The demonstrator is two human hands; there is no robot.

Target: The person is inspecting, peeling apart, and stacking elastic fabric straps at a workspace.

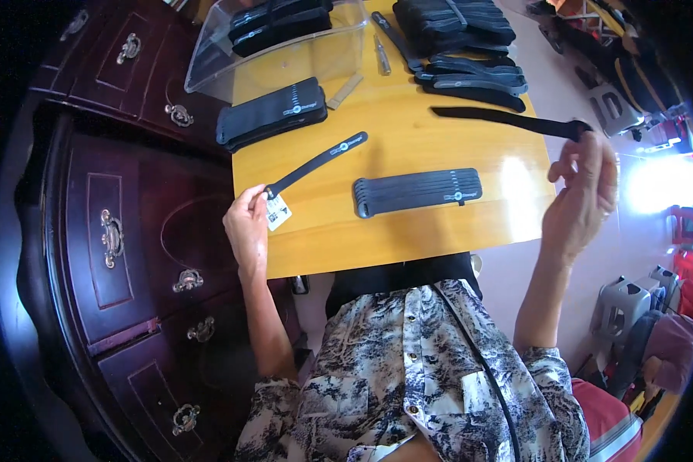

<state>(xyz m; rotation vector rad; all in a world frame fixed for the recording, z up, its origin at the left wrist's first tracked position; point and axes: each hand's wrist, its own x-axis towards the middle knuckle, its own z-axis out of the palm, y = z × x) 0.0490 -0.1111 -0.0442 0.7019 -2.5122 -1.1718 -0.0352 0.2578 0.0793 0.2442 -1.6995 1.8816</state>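
My left hand (246,235) pinches one end of a black strap (319,163) with pale print near its far tip. A white tag (277,215) hangs by those fingers, over the table's left front part. On the right, my right hand (585,189) is raised at the table's edge, its fingers closed on the thick end of another black strap (508,118), which stretches leftward above the tabletop. Between the hands, a neat row of black straps (420,192) lies side by side on the yellow table (323,250).
A stack of black straps (273,114) lies at the left, by a clear plastic bin (300,65) holding more. Larger strap piles (454,31) fill the far right, with a slim pen-like tool (382,55) and a tan strip (345,92) nearby. Dark drawers (131,231) stand left.
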